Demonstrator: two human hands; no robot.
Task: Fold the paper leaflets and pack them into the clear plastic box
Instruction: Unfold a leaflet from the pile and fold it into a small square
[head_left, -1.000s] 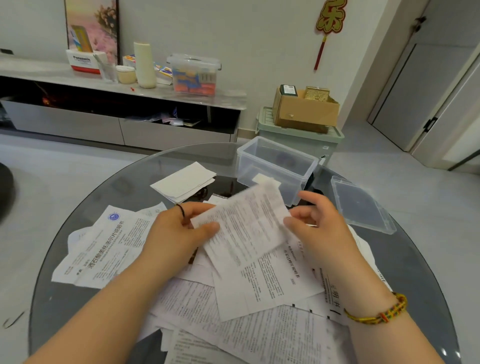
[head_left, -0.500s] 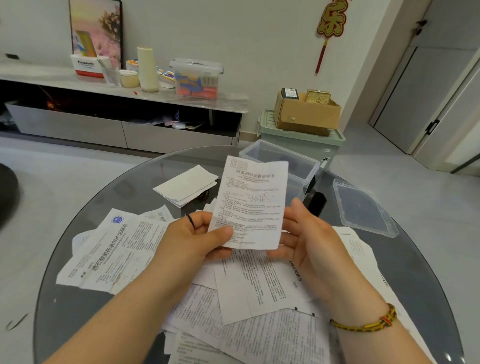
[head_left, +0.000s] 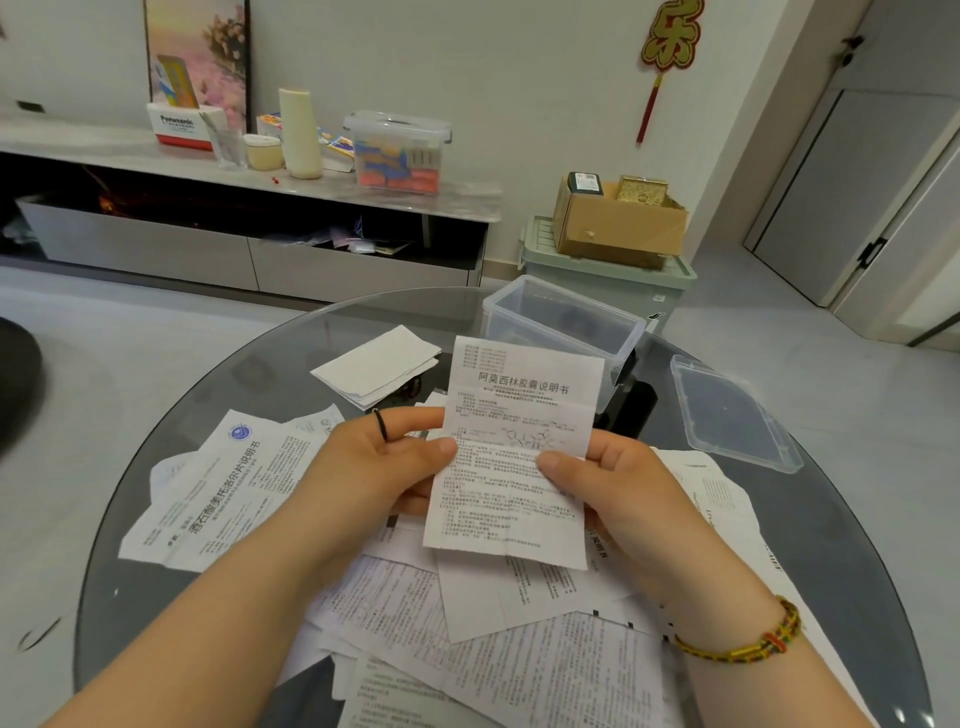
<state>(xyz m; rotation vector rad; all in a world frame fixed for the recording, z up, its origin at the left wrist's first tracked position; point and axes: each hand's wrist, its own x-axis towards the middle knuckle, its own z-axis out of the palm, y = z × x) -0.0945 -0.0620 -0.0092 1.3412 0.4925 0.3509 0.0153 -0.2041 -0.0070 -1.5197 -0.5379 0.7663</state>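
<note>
The person holds one leaflet upright above the desk, printed side towards the face. The left hand pinches its left edge and the right hand its right edge, so each grip is closed on the paper, thumb in front and fingers behind. Holding it at mid-height on both sides keeps the creased sheet flat and square. That looks like a way to line up the old creases before folding it smaller. The clear box stands open at the far side of the desk, just behind the raised sheet, which hides its near corner; no paper shows in the part that can be seen. Its lid lies apart to the right. A small stack of folded papers sits left of the box, not yet packed. Below the hands, loose leaflets overlap in a heap, with a large sheet spread to the left. The heap leaves little bare surface near the hands for pressing a fold, though the way to the box looks open.
</note>
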